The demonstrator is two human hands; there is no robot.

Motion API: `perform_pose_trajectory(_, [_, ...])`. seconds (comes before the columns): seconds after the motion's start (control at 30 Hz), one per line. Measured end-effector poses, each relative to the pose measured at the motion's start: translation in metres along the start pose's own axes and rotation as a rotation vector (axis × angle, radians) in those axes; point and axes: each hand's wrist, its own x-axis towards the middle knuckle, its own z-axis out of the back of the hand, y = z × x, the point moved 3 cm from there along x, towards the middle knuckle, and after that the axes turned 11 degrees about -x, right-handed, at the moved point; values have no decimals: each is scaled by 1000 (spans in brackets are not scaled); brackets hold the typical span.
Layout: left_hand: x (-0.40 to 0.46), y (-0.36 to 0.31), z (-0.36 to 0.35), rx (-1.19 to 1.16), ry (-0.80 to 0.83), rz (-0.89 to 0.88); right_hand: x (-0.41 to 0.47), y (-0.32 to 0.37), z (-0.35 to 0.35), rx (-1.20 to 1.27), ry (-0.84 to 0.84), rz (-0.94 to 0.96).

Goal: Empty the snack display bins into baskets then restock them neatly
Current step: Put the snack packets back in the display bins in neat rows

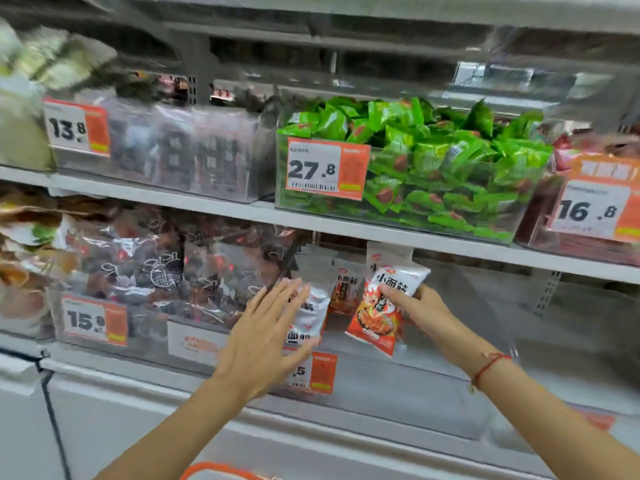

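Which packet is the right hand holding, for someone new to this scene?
Find the bin of green packets tagged 27.8 on the upper shelf. Directly below it, in the clear bin, the right hand pinches a packet. Unlike the upright packets beside it, it is tilted and lifted, white on top and orange-red below.

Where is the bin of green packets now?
In the head view, the bin of green packets stands on the upper shelf, right of centre, behind the 27.8 price tag and above the right hand.
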Motion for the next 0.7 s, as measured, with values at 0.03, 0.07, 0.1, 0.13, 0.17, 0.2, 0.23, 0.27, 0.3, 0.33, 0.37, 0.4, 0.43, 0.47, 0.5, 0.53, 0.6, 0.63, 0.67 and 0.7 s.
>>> perform_pose_trajectory(0.03, [1,2,-5,-6,-17,-9,15,-2,-3,-36,5,-4])
perform_pose_trajectory(0.07, [2,4,-8,-13,-36,-12,29,-3,-7,-64,13,-9])
perform_pose_trajectory(0.1, [3,5,-11,-21,-56,-13,43,-6,-13,-98,28,-18])
perform_pose_trajectory(0.13, [3,6,-12,-28,-76,-12,57,-9,-20,-152,52,-23])
perform_pose_trajectory(0.17, [3,6,-12,-34,-95,-12,70,-13,-28,-230,82,-28])
perform_pose_trajectory(0.2, [3,5,-12,-38,-110,-12,83,-19,-35,-310,118,-29])
perform_pose_trajectory(0.23, [3,5,-12,-40,-118,-14,93,-24,-42,-371,137,-32])
perform_pose_trajectory(0.27, [3,5,-11,-42,-115,-17,103,-28,-48,-414,132,-40])
perform_pose_trajectory(0.3, [3,5,-11,-45,-110,-20,110,-31,-52,-448,104,-51])
perform_pose_trajectory(0.33, [4,5,-11,-45,-106,-21,116,-31,-55,-500,68,-68])
perform_pose_trajectory(0.37, [4,5,-11,-42,-106,-20,118,-31,-57,-540,51,-82])
perform_pose_trajectory(0.4, [4,5,-11,-37,-105,-17,120,-32,-58,-534,55,-98])
perform_pose_trajectory(0.43, [3,5,-11,-35,-104,-14,119,-33,-60,-451,96,-124])
perform_pose_trajectory(0.47, [3,5,-11,-36,-107,-10,117,-35,-61,-324,160,-159])
perform_pose_trajectory(0.5, [2,5,-12,-37,-112,-9,113,-37,-61,-192,217,-196])
perform_pose_trajectory(0.53, [2,4,-12,-37,-114,-10,111,-39,-61,-77,250,-226])
perform_pose_trajectory(0.6, [2,4,-12,-32,-115,-8,111,-41,-59,41,213,-250])
perform_pose_trajectory(0.63, [2,4,-12,-31,-117,-6,112,-41,-57,48,157,-246])
perform_pose_trajectory(0.67, [2,4,-12,-33,-115,-4,114,-41,-56,25,86,-239])
perform_pose_trajectory(0.7, [2,4,-12,-35,-112,-2,115,-41,-54,-20,16,-226])
